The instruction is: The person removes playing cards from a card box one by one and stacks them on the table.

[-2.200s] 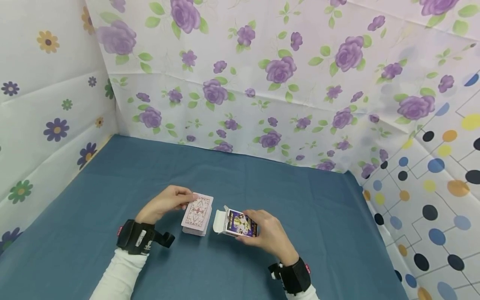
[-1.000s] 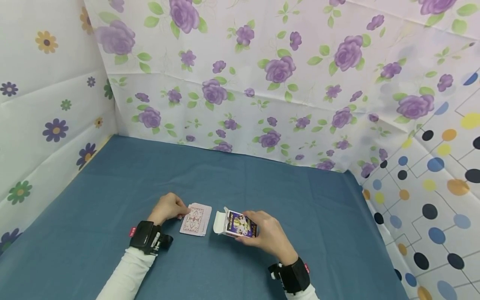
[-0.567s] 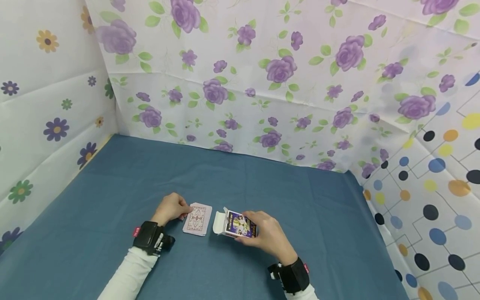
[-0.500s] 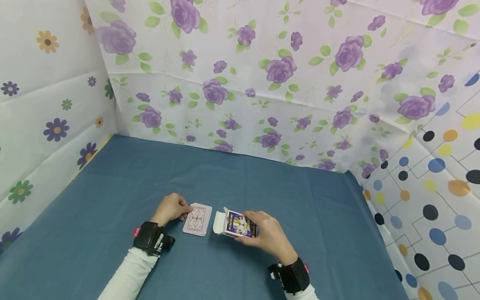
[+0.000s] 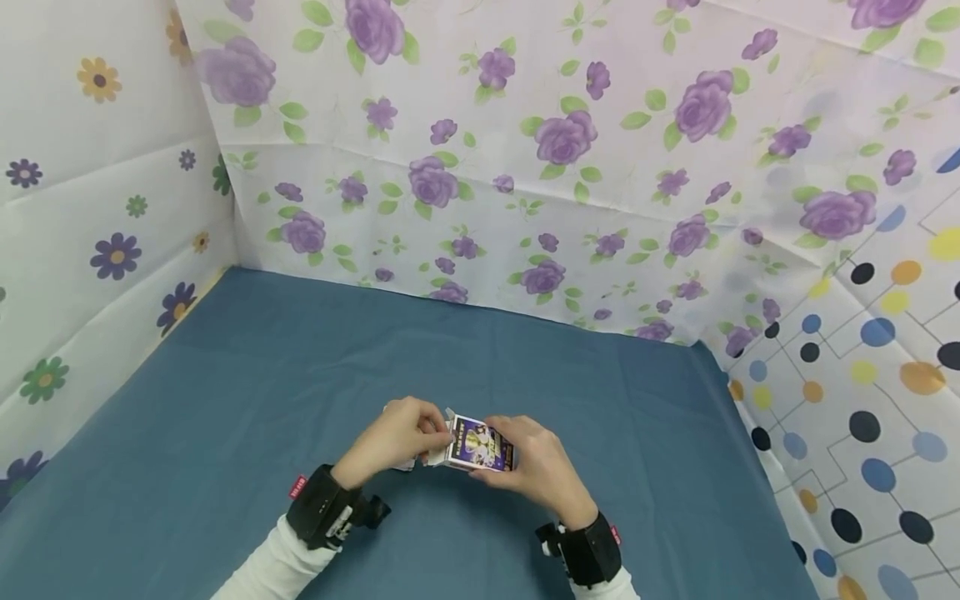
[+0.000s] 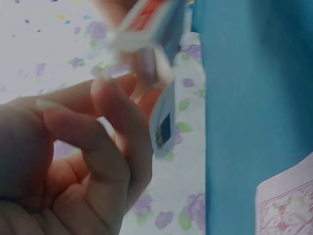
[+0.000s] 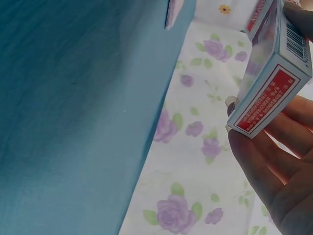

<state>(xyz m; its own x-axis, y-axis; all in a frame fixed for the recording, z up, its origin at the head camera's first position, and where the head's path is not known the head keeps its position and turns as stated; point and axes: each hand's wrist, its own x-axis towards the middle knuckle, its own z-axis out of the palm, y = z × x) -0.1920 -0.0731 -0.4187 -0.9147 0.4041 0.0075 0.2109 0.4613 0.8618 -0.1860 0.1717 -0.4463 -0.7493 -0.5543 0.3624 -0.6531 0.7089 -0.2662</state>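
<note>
My right hand (image 5: 536,467) grips a small playing card box (image 5: 480,446), purple and black with a gold figure on top. In the right wrist view the box (image 7: 266,100) shows a red label panel and a barcode, with fingers below it. At the box's unfastened left end is my left hand (image 5: 393,437), its fingers curled beside the white flap (image 6: 165,125). Blur and overlap hide whether they pinch this flap. Mostly hidden under the left hand lies a deck of playing cards (image 5: 405,466). Its red-patterned back (image 6: 288,210) shows in the left wrist view.
A blue cloth (image 5: 480,358) covers the table. Behind it hangs a white curtain (image 5: 480,225) with purple roses. Patterned sheets stand at the left (image 5: 90,208) and right (image 5: 862,400). Both wrists wear black straps (image 5: 326,508).
My left hand first shifts the cards and squares them on the cloth. It has since left the deck and moved right to the box's flap. The right hand holds the box in place.
</note>
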